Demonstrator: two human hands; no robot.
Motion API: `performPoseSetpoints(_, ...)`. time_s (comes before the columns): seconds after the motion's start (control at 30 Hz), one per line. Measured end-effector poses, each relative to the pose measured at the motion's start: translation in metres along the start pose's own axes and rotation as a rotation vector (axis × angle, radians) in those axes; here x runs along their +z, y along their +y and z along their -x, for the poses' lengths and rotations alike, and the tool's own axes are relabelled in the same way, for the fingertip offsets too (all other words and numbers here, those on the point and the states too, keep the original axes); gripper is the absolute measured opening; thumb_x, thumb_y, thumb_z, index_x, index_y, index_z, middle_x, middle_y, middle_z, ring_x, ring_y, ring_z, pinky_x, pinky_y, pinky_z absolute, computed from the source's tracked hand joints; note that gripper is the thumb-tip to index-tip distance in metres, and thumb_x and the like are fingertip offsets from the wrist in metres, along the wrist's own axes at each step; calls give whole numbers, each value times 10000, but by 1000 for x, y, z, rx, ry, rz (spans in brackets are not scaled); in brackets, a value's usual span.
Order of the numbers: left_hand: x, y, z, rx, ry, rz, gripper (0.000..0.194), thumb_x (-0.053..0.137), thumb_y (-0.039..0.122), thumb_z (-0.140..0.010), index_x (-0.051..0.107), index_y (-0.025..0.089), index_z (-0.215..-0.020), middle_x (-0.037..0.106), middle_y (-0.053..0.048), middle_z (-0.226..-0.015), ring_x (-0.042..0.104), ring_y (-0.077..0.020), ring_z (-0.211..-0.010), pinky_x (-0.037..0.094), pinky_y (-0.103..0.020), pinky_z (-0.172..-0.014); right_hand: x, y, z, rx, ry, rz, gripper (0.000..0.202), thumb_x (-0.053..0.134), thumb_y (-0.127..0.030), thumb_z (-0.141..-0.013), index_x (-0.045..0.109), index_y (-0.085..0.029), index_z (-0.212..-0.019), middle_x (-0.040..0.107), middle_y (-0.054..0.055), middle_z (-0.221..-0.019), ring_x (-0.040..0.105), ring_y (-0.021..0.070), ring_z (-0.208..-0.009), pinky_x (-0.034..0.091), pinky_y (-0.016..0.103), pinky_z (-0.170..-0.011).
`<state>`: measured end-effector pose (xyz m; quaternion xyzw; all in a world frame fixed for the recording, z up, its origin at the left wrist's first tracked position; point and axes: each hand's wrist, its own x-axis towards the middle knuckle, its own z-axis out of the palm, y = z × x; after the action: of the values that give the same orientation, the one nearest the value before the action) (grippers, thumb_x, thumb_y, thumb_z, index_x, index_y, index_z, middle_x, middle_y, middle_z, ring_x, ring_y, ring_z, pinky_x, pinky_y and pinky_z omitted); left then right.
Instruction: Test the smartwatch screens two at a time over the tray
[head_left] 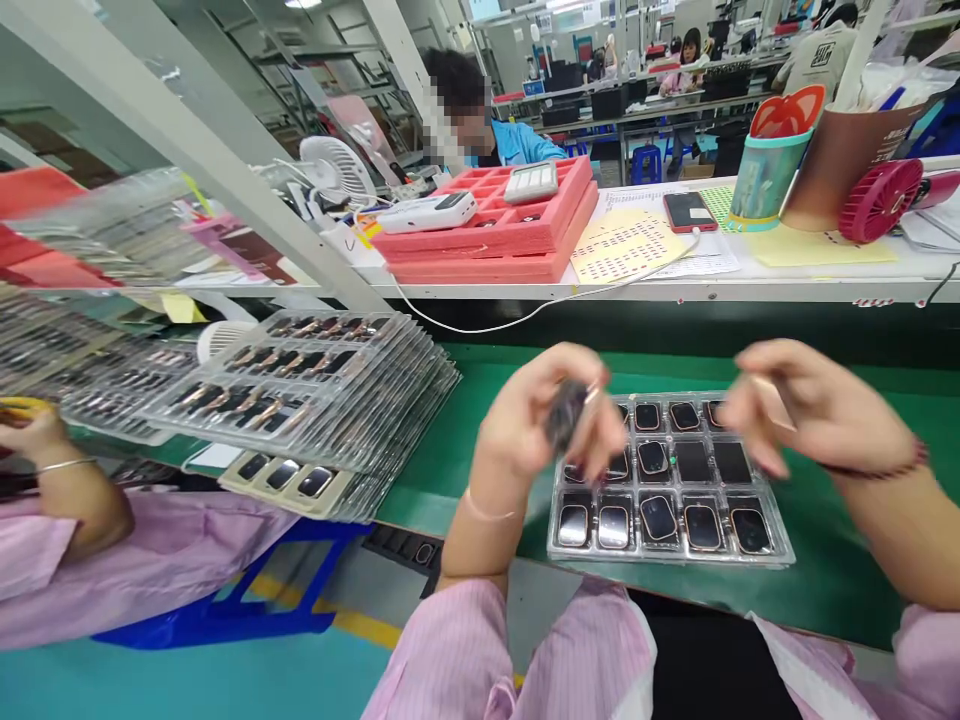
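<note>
My left hand (525,415) is raised over the left side of a clear plastic tray (559,545), its fingers closed on a dark smartwatch case (568,412) that is blurred by motion. Over the tray's right edge, my right hand (832,410) pinches a thin piece with a rose-gold edge (772,400), also blurred; it looks like another watch case. Rows of watch cases (703,527) with black faces and gold rims sit in the tray's pockets. Two pockets in the middle row (731,462) show only a dark bottom. The hands hide part of the upper rows.
To the left rises a tall stack of clear trays (405,400) with watch cases, beside a co-worker's arm (67,460). On the shelf ahead stand red foam trays (480,265), a phone (690,212), a teal cup (769,175) and a red fan (879,200). A white cable hangs off its edge.
</note>
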<state>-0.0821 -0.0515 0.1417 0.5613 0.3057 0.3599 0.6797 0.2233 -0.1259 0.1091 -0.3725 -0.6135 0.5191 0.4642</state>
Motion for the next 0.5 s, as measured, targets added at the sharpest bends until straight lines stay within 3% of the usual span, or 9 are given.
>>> performPoseSetpoints(0.07, 10, -21, -33, 11, -205, -4, 857, 941, 468, -516, 605, 210, -1262, 734, -105, -1029, 731, -258, -816, 528, -272, -550, 4, 16, -12, 72, -4, -77, 642, 804, -309, -811, 545, -306, -1398, 691, 112, -1283, 747, 244, -947, 654, 336, -683)
performPoseSetpoints(0.13, 17, -48, -61, -6, -345, -47, 807, 900, 397, -605, 564, 188, -1309, 712, -144, -1153, 737, -242, -896, 536, -255, -609, 3, 42, -28, 154, 81, -100, 555, 773, -259, -801, 597, -271, -1327, 697, 97, -1281, 753, 236, -988, 660, 311, -706)
performPoseSetpoints(0.2, 22, -77, -79, -21, -272, -125, 620, 814, 374, -718, 587, 159, -1253, 715, -142, -1137, 731, -191, -829, 508, -226, -598, -1, 72, -42, 212, 173, -97, 443, 736, -245, -812, 644, -237, -1246, 734, 89, -1193, 765, 211, -920, 656, 292, -676)
performPoseSetpoints(0.3, 24, -106, -89, -57, -147, -206, 354, 665, 312, -837, 618, 128, -1136, 730, -119, -1039, 705, -139, -712, 462, -206, -566, -6, 103, -51, 260, 261, -62, 295, 681, -246, -846, 682, -198, -1137, 771, 87, -1053, 759, 162, -744, 631, 259, -612)
performPoseSetpoints(0.5, 26, -119, -90, -19, -67, -199, 379, 621, 100, -742, 577, 141, -1116, 722, -56, -957, 687, -121, -730, 477, -208, -627, -6, 111, -49, 155, 234, -20, 430, 680, -199, -773, 648, -220, -1201, 759, 82, -1143, 767, 193, -856, 635, 308, -688)
